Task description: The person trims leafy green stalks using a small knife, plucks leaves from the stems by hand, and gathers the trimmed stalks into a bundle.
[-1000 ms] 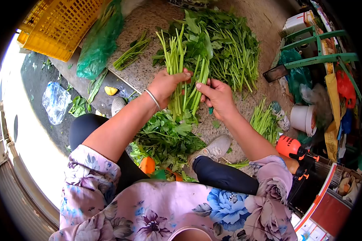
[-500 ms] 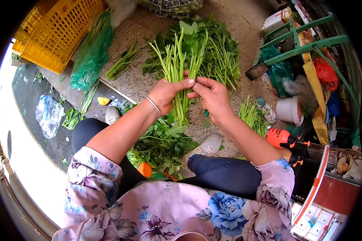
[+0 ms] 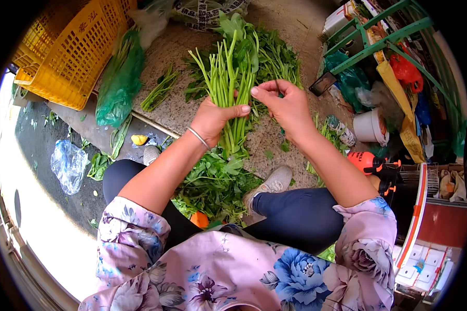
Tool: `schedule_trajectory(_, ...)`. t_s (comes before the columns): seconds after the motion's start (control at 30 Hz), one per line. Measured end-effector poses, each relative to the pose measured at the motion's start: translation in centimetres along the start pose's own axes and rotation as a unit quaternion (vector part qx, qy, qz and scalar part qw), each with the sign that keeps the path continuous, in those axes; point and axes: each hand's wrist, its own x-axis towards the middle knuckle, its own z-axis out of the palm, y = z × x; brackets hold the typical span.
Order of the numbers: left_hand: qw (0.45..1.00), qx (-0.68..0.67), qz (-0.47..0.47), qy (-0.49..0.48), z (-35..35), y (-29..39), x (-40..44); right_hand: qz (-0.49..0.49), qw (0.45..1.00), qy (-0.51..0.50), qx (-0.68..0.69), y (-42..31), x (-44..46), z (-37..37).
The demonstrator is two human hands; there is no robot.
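Note:
My left hand (image 3: 216,120) is wrapped round the middle of a bunch of leafy green stems (image 3: 227,70), thumb across the front. Cut stem ends and a few leaves point away from me. My right hand (image 3: 288,108) is just right of the bunch, with thumb and forefinger curled together near its edge; what they pinch, if anything, I cannot make out. Behind the bunch lies a pile of similar greens (image 3: 279,59). Loose leaves (image 3: 218,181) are heaped on the ground between my legs.
At upper left stands a yellow plastic crate (image 3: 78,49), beside a green plastic bag (image 3: 120,85) of greens. A small bundle of stems (image 3: 161,89) lies nearby. To the right are a green metal frame (image 3: 379,46), a white bucket (image 3: 369,127) and an orange spray bottle (image 3: 362,161).
My right hand has drawn away from my left thumb, to the right of the bunch. My left hand keeps its hold on the stems. The view has shifted slightly.

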Motion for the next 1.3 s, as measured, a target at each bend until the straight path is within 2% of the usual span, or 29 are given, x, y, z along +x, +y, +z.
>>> schedule_trajectory(0.17, 0.998, 0.044, 0.035, 0.018, 0.5, 0.0, -0.9, -0.066, 0.996, 0.003, -0.065, 1.1, 0.8, 0.3)
schedule_trajectory(0.23, 0.998, 0.048, 0.037, 0.031, 0.3, -0.1, -0.9, 0.022, 0.999, -0.016, 0.043, 0.7, 0.4, 0.3)
schedule_trajectory(0.33, 0.997, 0.048, 0.024, 0.048, 0.0, 0.4, -0.8, 0.041, 0.995, -0.004, 0.086, -0.2, -0.5, 0.0)
schedule_trajectory(0.43, 0.997, 0.046, 0.052, 0.041, 0.0, 0.9, -0.6, 0.050, 0.991, 0.003, 0.123, 0.0, -1.2, -0.2)
schedule_trajectory(0.53, 0.998, 0.038, 0.049, -0.012, 0.1, 1.1, -0.6, 0.094, 0.952, 0.007, 0.291, 0.5, -1.4, -0.9)
schedule_trajectory(0.63, 0.996, 0.059, 0.058, -0.033, 0.2, 1.6, -0.6, 0.141, 0.938, 0.013, 0.316, 0.5, -1.5, -1.5)
schedule_trajectory(0.77, 0.997, 0.048, 0.042, -0.045, 0.2, 1.6, -0.6, 0.157, 0.939, 0.013, 0.306, 0.8, -1.5, -2.0)
schedule_trajectory(0.83, 0.998, 0.036, 0.053, -0.031, 0.4, 1.6, -0.8, 0.204, 0.922, -0.058, 0.325, 1.0, -1.5, -2.4)
schedule_trajectory(0.87, 0.998, 0.037, 0.048, -0.029, 0.3, 1.6, -0.8, 0.205, 0.921, -0.058, 0.327, 1.0, -1.5, -2.7)
schedule_trajectory(0.93, 0.998, 0.035, 0.048, -0.030, 0.1, 1.6, -0.5, 0.211, 0.884, -0.150, 0.388, 0.9, -1.6, -3.1)
schedule_trajectory(1.17, 0.998, 0.009, 0.026, -0.058, 0.0, 1.5, -0.7, 0.228, 0.852, -0.244, 0.404, 1.5, -1.9, -3.1)
schedule_trajectory(1.3, 0.997, 0.011, 0.007, -0.072, 0.1, 1.5, -0.8, 0.221, 0.884, -0.198, 0.360, 2.1, -1.7, -3.0)
